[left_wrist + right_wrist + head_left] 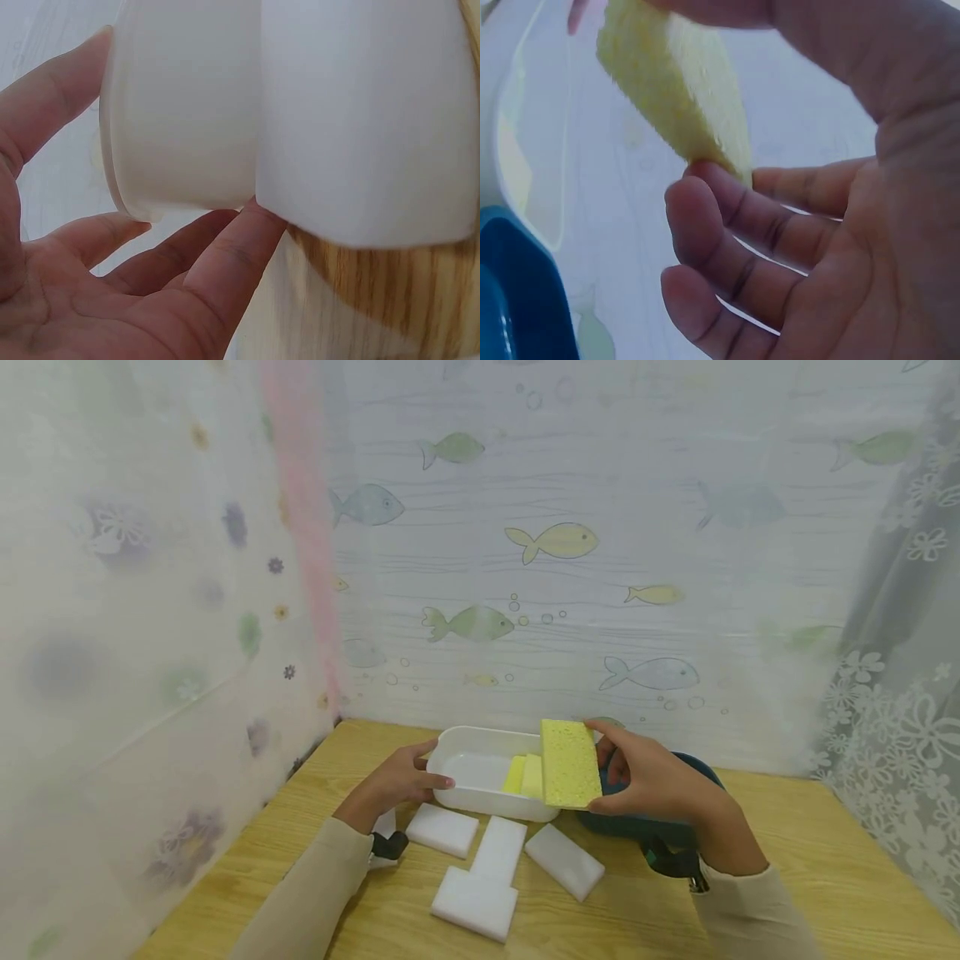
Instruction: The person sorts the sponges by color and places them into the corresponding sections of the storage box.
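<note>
My right hand (652,777) pinches a yellow sponge (572,764) between thumb and fingers, tilted up over the right end of a white plastic tub (487,806). In the right wrist view the sponge (667,82) sits between the thumb and a fingertip, the other fingers loosely bent. More yellow sponges (531,775) lie inside the tub at its right side. My left hand (401,777) holds the tub's left end, thumb along the front. The left wrist view has its fingertips at the rim of the tub (184,112), beside a white foam block (367,120).
Several white foam blocks (565,862) lie on the wooden table (637,918) in front of the tub, one overlapping another. A dark blue tub (675,833) stands to the right, partly behind my right hand. Fish-printed curtain (555,610) hangs behind the table, and flowered curtain (150,693) on the left.
</note>
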Demonstrator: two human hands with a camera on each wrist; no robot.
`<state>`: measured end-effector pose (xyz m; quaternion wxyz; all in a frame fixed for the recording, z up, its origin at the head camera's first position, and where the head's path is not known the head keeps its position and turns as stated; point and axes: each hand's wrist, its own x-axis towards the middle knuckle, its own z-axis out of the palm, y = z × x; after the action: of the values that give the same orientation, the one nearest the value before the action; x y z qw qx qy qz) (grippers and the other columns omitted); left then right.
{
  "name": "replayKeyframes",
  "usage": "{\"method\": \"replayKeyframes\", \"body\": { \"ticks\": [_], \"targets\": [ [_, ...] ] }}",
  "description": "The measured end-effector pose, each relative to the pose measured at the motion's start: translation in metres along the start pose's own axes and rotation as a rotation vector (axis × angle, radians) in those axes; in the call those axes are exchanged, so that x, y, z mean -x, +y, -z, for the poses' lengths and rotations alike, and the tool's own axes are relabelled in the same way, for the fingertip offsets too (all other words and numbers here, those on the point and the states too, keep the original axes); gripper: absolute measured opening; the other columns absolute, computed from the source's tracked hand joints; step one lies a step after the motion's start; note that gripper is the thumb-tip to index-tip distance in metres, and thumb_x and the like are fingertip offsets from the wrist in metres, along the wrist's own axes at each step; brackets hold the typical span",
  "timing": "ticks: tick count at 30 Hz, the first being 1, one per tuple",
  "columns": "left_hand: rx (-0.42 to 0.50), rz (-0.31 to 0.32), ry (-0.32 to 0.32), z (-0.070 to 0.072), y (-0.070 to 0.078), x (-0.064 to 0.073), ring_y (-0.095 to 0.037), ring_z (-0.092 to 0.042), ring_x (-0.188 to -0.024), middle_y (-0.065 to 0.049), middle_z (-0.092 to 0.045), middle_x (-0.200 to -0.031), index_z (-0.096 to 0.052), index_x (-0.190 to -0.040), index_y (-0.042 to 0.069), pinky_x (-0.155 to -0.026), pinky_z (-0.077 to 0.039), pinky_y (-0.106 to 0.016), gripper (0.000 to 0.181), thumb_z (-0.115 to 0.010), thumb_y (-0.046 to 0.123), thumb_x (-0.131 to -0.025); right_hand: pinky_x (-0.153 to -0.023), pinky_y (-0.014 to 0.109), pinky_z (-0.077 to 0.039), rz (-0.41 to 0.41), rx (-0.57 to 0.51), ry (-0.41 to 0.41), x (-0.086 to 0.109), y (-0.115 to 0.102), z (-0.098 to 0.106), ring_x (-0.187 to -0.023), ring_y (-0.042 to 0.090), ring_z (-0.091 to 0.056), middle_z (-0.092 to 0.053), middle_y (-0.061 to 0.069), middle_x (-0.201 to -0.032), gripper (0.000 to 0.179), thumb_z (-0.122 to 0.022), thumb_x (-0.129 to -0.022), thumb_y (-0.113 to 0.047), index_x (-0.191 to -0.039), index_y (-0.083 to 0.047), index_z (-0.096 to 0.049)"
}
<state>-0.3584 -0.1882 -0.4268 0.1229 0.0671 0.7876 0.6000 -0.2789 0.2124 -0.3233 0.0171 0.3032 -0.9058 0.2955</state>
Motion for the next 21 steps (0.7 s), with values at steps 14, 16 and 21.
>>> {"method": "replayKeyframes", "body": {
  "ticks": [14, 16, 21],
  "targets": [
    [0.000, -0.013, -0.019, 0.001, -0.002, 0.000, -0.038, -0.068, -0.116, -0.033, -0.046, -0.152, -0.020, -0.166, 0.009, -0.089, -0.061, -0.047, 0.111, -0.090, 0.014, -0.081, -0.081, 0.038, -0.055, -0.089, -0.110, 0.061, -0.040, 0.022, -0.020, -0.100, 0.022, -0.059, -0.058, 0.005, -0.119, 0.106, -0.091, -0.079, -0.037, -0.162, -0.015, -0.028],
    [-0.001, -0.015, -0.027, 0.001, -0.002, 0.000, -0.038, -0.068, -0.116, -0.034, -0.046, -0.152, -0.019, -0.166, 0.009, -0.090, -0.061, -0.047, 0.110, -0.089, 0.014, -0.082, -0.081, 0.037, -0.054, -0.091, -0.110, 0.070, -0.044, 0.023, -0.023, -0.102, 0.024, -0.061, -0.058, 0.005, -0.119, 0.106, -0.091, -0.079, -0.037, -0.162, -0.015, -0.028],
    [0.001, -0.011, -0.023, 0.000, 0.001, 0.001, -0.036, -0.069, -0.114, -0.033, -0.047, -0.151, -0.019, -0.166, 0.009, -0.090, -0.061, -0.047, 0.110, -0.089, 0.013, -0.082, -0.082, 0.037, -0.055, -0.105, -0.126, 0.075, -0.055, 0.024, -0.029, -0.107, 0.029, -0.062, -0.058, 0.006, -0.121, 0.106, -0.090, -0.079, -0.038, -0.162, -0.016, -0.028]
  ]
}}
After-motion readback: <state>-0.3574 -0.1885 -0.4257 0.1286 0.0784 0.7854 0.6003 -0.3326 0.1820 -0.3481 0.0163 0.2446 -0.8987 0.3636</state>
